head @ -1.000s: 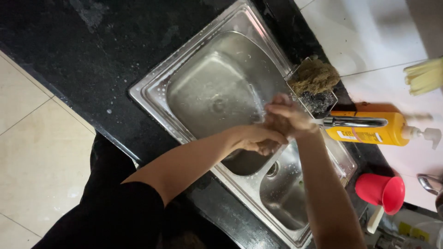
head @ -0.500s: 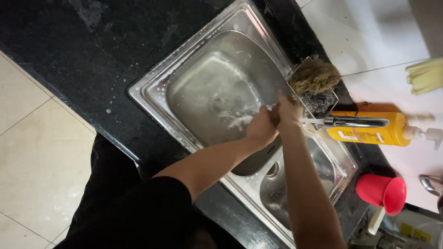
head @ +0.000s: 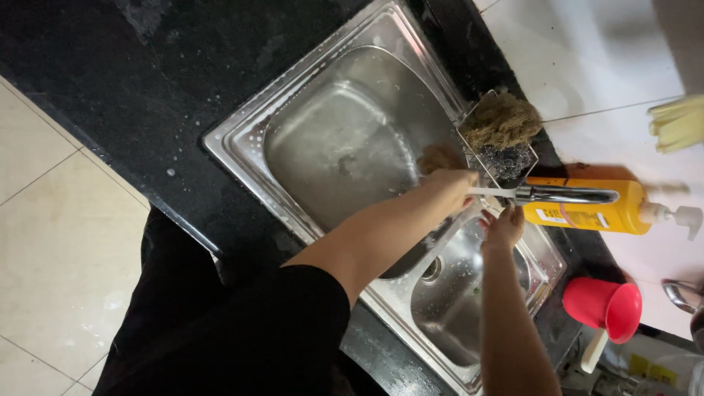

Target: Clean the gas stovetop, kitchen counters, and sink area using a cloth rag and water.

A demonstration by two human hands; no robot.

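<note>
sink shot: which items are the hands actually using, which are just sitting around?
In use: left hand and right hand under the faucet, over the steel sink.

Lying about: scrubber in wire rack, yellow soap bottle, red cup, yellow gloves.

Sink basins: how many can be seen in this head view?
2. The large basin lies toward the upper left; the smaller basin, with a drain, sits at lower right, partly hidden by the person's arms.

We see a dark black stone counter (head: 147, 66) with wet spots. The floor (head: 51, 242) has big pale cream tiles. The wall (head: 587, 59) is white tile, bright with light.
</note>
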